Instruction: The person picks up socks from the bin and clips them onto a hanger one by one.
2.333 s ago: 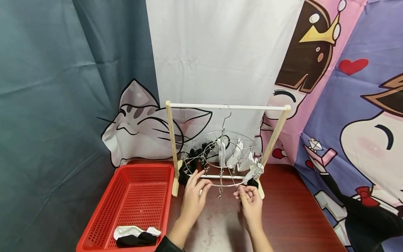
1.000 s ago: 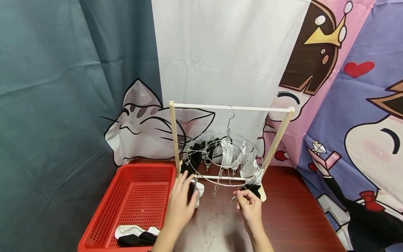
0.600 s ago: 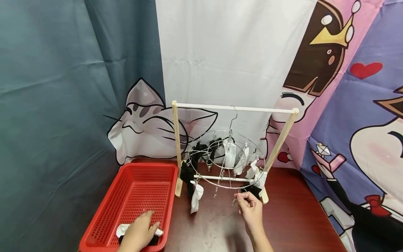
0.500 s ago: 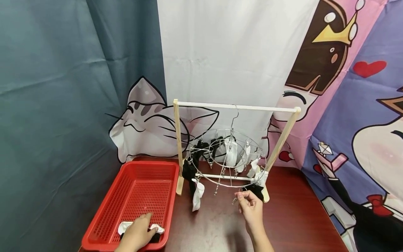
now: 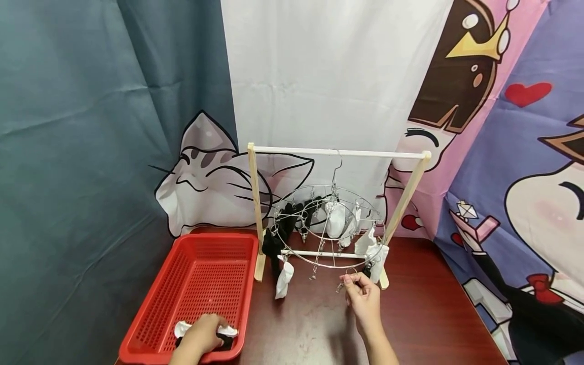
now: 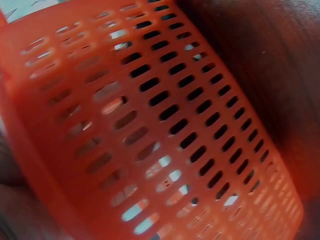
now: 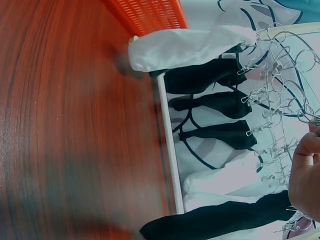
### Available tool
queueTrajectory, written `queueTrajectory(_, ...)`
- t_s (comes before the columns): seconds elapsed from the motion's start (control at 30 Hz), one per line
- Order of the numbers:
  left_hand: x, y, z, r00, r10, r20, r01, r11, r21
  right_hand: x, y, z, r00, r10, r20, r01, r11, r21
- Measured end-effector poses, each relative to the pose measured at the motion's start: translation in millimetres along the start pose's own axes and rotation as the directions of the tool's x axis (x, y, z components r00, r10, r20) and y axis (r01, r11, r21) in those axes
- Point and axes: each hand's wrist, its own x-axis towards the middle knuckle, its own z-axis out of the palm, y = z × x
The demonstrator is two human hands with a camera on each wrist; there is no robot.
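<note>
In the head view my left hand (image 5: 204, 332) is down in the red basket (image 5: 252, 284), its fingers curled round a black sock (image 5: 225, 341). White socks (image 5: 182, 328) lie beside it. The left wrist view is mostly filled by the basket wall (image 6: 165, 110), which hides the grip. My right hand (image 5: 363, 299) pinches the wire ring of a clip (image 5: 339, 287) at the front rim of the round sock hanger (image 5: 315, 263). A white sock (image 5: 284, 280) hangs at the hanger's front left. Several black and white socks, such as a black sock (image 7: 215, 135), hang from other clips.
A wooden stand with a white top bar (image 5: 292, 150) carries the hanger by its hook (image 5: 337, 167). Its lower bar (image 5: 310, 253) runs behind the socks. The brown table (image 5: 424, 314) stretches to the right, and a printed curtain (image 5: 319, 76) closes off the back.
My left hand has left the hanger's front left, moved down into the basket and curled its fingers. My right hand stays near the front rim. The hanger has turned, showing the white sock at front left.
</note>
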Motion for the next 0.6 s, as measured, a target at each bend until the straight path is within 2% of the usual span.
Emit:
queueTrajectory(0.17, -0.2, -2.4, -1.3, 0.998, -0.056, -0.031, 0.056, 0.998, 0.007, 0.5, 0.6, -0.9, 1.000, 0.001, 0.002, -0.001, 1.000, -0.005)
queueTrajectory(0.43, 3.9, -6.6, -6.4, 0.995, 0.000, -0.104, 0.006, 0.999, 0.051, 0.5, 0.9, -2.6, 1.000, 0.000, 0.000, 0.000, 1.000, -0.014)
queueTrajectory(0.6, 5.0, -7.0, -9.9, 0.984, -0.015, -0.175, 0.015, 1.000, -0.002, -0.9, 1.5, -2.8, 1.000, 0.004, 0.002, -0.004, 1.000, -0.009)
